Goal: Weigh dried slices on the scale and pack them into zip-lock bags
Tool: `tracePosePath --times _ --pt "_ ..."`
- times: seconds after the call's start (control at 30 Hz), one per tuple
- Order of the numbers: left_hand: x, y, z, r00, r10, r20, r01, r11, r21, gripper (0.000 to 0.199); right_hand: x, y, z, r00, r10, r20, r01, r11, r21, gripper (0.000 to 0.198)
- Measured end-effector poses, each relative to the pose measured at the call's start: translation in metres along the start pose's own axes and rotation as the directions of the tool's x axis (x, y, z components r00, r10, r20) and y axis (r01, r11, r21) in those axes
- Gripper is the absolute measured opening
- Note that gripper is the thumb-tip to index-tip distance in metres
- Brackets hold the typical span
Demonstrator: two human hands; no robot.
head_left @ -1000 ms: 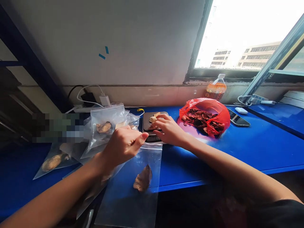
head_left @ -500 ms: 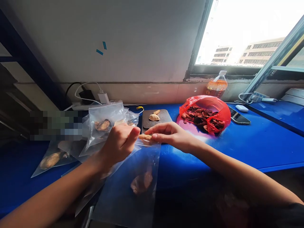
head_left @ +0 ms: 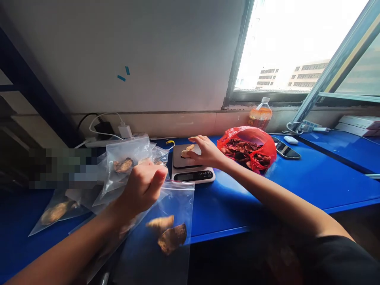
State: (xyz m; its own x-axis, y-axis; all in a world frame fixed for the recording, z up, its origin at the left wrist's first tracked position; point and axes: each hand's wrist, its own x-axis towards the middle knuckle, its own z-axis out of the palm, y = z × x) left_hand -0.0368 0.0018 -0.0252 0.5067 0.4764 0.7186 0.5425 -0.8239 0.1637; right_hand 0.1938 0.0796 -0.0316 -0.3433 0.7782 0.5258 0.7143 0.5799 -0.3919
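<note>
My left hand (head_left: 145, 185) is closed on the top edge of a clear zip bag (head_left: 181, 198), which hangs in front of the table edge. Inside the bag lie a brown dried piece (head_left: 172, 239) and a paler one (head_left: 161, 223). Over a small kitchen scale (head_left: 178, 164) reaches my right hand (head_left: 209, 152), its thumb and fingers apart around the pale dried pieces (head_left: 187, 151) on the dark plate. The thumb appears to touch a piece or lie right beside it. The scale's display is too dark to read.
Several filled zip bags (head_left: 127, 144) are heaped left of the scale. A red plastic bag (head_left: 268, 148) of dark dried slices stands to its right, with a bottle (head_left: 261, 114) behind. A phone (head_left: 286, 149) and a white case (head_left: 291, 140) lie farther right on the blue table (head_left: 320, 174).
The pale piece in my right hand has dropped into the zip bag. That hand has moved forward to the scale. My left hand still grips the bag, and the view has shifted.
</note>
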Motion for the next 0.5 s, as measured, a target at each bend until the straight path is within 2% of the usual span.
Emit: tracePosePath --times 0.07,0.17,0.23,0.37,0.43,0.5 --pt "0.0 0.0 -0.001 1.0 0.006 -0.003 -0.006 1.0 -0.001 0.055 0.02 0.01 0.003 0.993 -0.037 0.112 0.046 0.996 -0.082 0.063" --pt "0.001 -0.001 -0.004 1.0 0.014 0.005 -0.014 1.0 0.002 0.052 0.035 0.015 0.003 0.945 0.02 0.326 0.022 0.992 -0.125 0.036" --pt "0.001 -0.003 -0.005 1.0 0.023 0.011 -0.023 1.0 0.002 0.051 0.034 0.015 0.002 0.921 0.008 0.39 0.052 0.989 -0.141 0.025" --pt "0.001 -0.006 -0.003 0.999 0.026 0.02 -0.026 1.0 0.004 0.049 0.018 0.012 0.003 0.902 -0.205 0.379 0.28 0.948 -0.154 0.024" --pt "0.0 -0.007 -0.002 1.0 0.019 0.025 -0.019 1.0 0.007 0.049 0.011 0.011 0.005 0.912 -0.226 0.342 0.294 0.942 -0.16 0.027" --pt "0.0 -0.008 -0.001 1.0 0.01 0.028 -0.01 1.0 0.01 0.05 0.008 0.01 0.006 0.934 -0.199 0.297 0.251 0.956 -0.148 0.028"
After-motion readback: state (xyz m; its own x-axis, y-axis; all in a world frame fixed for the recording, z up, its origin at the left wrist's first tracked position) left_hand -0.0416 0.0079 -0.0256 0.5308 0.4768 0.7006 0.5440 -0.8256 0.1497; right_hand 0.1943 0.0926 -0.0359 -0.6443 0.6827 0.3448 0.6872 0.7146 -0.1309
